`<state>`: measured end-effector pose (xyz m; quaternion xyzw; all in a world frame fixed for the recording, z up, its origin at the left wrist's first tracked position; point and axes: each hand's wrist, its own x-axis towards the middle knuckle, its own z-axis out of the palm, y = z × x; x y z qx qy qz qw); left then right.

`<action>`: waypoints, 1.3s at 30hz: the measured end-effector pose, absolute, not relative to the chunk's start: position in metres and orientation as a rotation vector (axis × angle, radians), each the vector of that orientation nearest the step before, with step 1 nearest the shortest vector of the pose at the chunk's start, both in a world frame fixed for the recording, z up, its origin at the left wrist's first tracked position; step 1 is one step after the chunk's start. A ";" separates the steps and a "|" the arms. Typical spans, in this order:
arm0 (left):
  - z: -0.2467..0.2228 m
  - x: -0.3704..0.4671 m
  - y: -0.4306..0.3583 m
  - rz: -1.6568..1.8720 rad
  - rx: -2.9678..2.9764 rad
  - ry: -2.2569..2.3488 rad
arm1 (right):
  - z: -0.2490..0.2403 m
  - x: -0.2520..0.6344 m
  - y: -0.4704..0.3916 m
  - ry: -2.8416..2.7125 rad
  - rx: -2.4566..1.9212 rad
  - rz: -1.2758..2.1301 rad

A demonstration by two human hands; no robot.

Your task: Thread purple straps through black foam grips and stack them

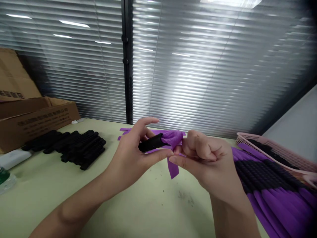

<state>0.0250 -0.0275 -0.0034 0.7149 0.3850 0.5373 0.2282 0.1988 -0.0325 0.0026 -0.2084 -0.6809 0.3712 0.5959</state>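
Observation:
Over the middle of the table, my left hand (131, 152) grips a short black handle (151, 142) between thumb and fingers, its index finger raised above it. A purple strap (173, 137) comes out of the handle's right end in a loop, with a loose tail (173, 169) hanging below. My right hand (203, 152) is closed, its thumb and curled fingers pinching the purple strap close to my left thumb tip. Behind the hands, more purple strips (128, 130) lie on the table, partly hidden.
Black handles (79, 145) lie heaped at left beside an open cardboard box (37, 122). Purple straps with black sections (262, 175) are stacked at right, by a pink basket (279, 150) with dark items. A green-and-clear object (6, 180) is at the left edge; blinds (198, 72) stand behind the table (138, 208).

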 end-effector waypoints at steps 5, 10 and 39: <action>-0.003 0.026 -0.027 1.525 2.001 1.091 | 0.003 0.199 -0.032 -1.623 -0.514 0.809; -0.003 0.026 -0.025 1.450 1.919 1.028 | 0.002 0.199 -0.030 -1.621 -0.447 0.868; -0.003 0.027 -0.016 1.106 1.578 0.755 | 0.004 0.194 -0.024 -1.518 -0.246 1.205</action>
